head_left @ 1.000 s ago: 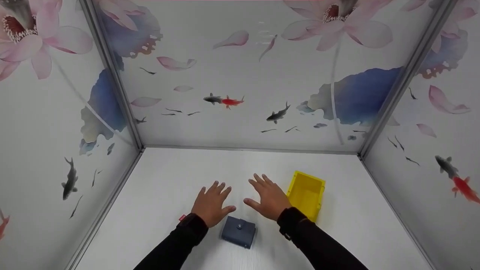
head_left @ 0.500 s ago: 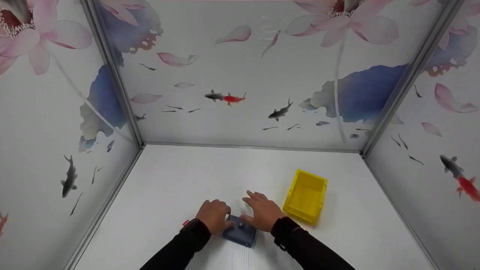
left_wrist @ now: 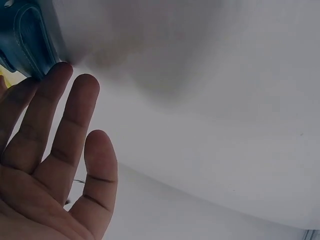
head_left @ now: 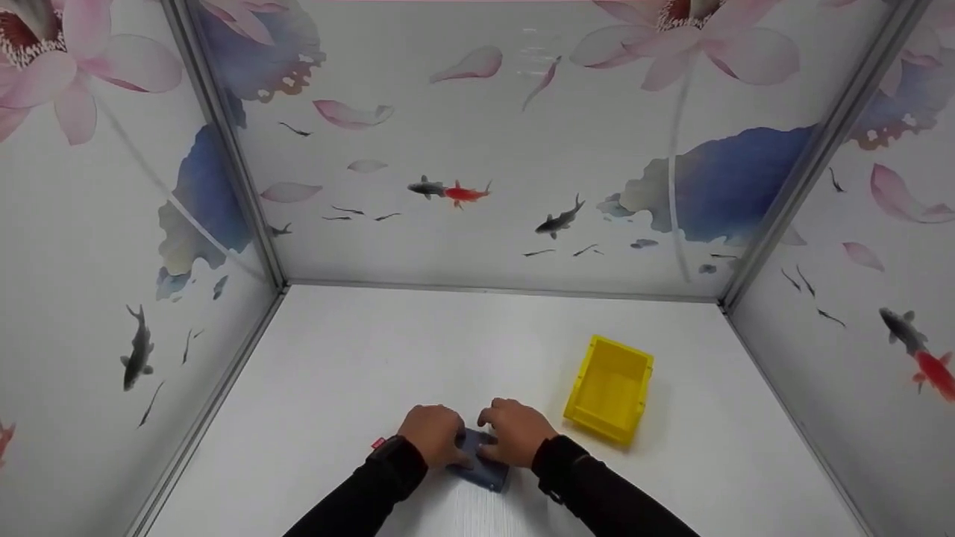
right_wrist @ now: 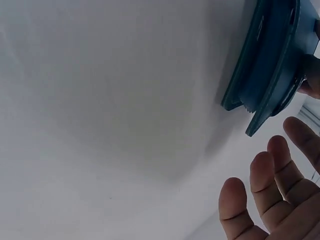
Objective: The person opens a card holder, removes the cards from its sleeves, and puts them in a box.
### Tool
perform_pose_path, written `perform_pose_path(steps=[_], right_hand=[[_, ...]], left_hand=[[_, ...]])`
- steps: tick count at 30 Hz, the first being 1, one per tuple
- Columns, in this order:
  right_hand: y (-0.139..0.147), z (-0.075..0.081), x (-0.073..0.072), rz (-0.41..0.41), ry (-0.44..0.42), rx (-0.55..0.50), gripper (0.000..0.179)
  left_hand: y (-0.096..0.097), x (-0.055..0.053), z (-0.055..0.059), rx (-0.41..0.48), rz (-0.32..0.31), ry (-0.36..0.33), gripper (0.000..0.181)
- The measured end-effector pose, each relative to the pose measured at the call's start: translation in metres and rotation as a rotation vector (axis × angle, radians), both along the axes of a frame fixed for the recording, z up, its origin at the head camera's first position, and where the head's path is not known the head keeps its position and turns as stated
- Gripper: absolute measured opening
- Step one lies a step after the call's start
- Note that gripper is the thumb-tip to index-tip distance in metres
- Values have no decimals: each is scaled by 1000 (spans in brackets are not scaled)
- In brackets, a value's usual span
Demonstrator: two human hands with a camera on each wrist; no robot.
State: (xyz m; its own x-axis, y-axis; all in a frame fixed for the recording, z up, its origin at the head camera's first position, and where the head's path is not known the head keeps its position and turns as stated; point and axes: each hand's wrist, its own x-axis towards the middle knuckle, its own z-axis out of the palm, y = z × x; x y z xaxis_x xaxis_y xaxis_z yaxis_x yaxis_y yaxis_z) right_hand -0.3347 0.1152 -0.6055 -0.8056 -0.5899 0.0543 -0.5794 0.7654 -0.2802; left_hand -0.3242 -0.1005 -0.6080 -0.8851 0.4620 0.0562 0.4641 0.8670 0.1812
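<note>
A small blue wallet with a strap lies on the white table, partly covered by both hands. My left hand holds its left side, the thumb over the top. In the left wrist view, fingertips of the left hand meet the edge of the wallet. From the right, my right hand reaches over with its thumb on the cover near the strap. The right wrist view shows the layered edge of the wallet; the other fingers of the right hand are bent and apart from it.
A yellow open-topped bin stands on the table right of the hands. White panels printed with flowers and fish enclose the table at the back and both sides, joined by grey metal posts.
Both hands have come down and inward onto the wallet from spread positions above it. The left hand has taken hold of its left side; the right thumb has moved onto the cover.
</note>
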Motion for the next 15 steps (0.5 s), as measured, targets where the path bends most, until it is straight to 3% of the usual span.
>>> perform_pose_path(steps=[9, 15], right_hand=[[-4, 3, 3, -39, -64, 41, 20], [-4, 3, 3, -98, -101, 22, 30]], left_hand=[[12, -4, -1, 31, -112, 28, 48], [20, -15, -12, 30, -124, 158, 31]])
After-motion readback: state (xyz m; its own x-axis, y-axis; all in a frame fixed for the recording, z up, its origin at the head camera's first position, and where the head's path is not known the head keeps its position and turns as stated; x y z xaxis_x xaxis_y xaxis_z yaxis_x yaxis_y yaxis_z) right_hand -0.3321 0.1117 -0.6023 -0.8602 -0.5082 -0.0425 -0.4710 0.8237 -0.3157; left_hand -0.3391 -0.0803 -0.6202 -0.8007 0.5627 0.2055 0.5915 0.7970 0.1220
